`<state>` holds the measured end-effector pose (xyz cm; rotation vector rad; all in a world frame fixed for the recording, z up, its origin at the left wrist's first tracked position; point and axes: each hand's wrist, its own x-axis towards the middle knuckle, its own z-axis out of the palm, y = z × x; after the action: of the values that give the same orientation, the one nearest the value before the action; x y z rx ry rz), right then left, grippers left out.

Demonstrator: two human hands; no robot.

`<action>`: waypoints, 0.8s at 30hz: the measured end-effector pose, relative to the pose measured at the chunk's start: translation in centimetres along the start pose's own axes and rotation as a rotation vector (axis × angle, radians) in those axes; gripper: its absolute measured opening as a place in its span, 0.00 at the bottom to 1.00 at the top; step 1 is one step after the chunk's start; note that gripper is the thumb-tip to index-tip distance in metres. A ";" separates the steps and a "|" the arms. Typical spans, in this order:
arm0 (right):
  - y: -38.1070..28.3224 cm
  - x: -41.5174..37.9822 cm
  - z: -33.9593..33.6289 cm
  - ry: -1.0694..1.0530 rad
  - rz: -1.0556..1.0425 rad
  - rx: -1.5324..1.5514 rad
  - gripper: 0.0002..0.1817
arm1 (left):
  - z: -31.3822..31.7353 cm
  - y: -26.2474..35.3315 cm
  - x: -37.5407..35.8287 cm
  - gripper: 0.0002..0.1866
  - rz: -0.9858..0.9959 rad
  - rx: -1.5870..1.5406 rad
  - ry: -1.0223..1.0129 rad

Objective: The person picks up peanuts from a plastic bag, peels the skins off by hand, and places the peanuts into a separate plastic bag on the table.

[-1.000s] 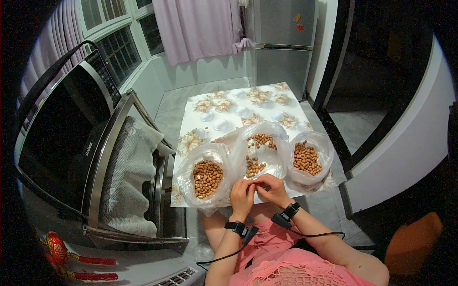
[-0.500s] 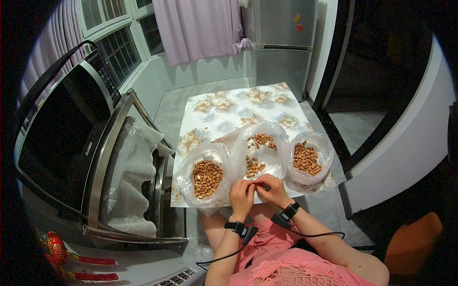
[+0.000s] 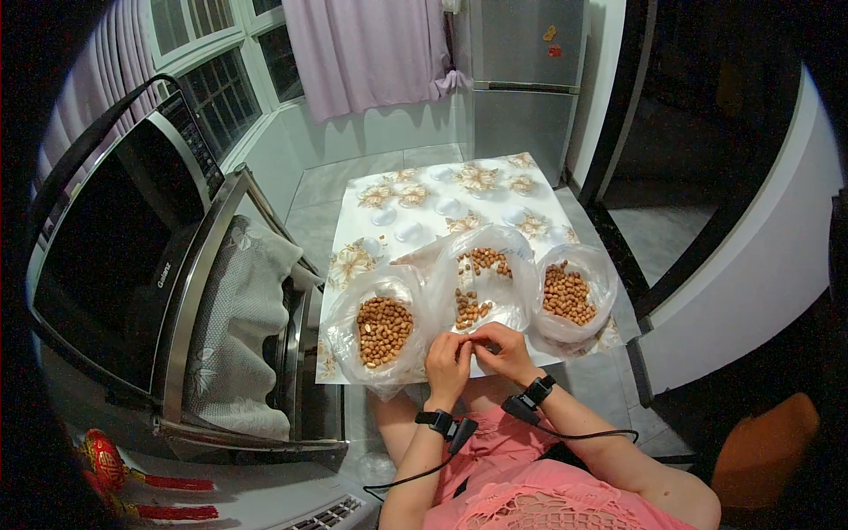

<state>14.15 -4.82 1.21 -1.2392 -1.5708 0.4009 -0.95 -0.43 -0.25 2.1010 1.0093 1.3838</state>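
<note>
My left hand point(image 3: 449, 364) and my right hand point(image 3: 502, 350) meet at the near edge of the table, fingertips pinched together. Whatever sits between the fingers is too small and hidden to make out. Just beyond them lies an open clear plastic bag point(image 3: 523, 296) with loose brown nuts, which look like peanuts point(image 3: 468, 309), in two groups. To the left is a second plastic bag point(image 3: 341, 331) with a large heap of nuts point(image 3: 384, 329). On the right stands a third plastic bag point(image 3: 604, 281), also holding nuts point(image 3: 568, 293).
The bags rest on a table with a flowered cloth point(image 3: 424, 208). At the left, a microwave point(image 3: 115, 247) stands on a metal rack point(image 3: 177, 353). A grey fridge point(image 3: 526, 124) is behind the table, and a white curved wall point(image 3: 751, 283) is on the right.
</note>
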 end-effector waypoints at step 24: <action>0.6 -0.1 0.2 0.011 -0.032 -0.025 0.12 | 0.0 0.0 0.0 0.03 -0.003 0.001 -0.004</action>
<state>14.27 -4.60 0.63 -1.2315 -1.5887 0.3548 -0.94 -0.44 -0.30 2.1018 1.0113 1.3775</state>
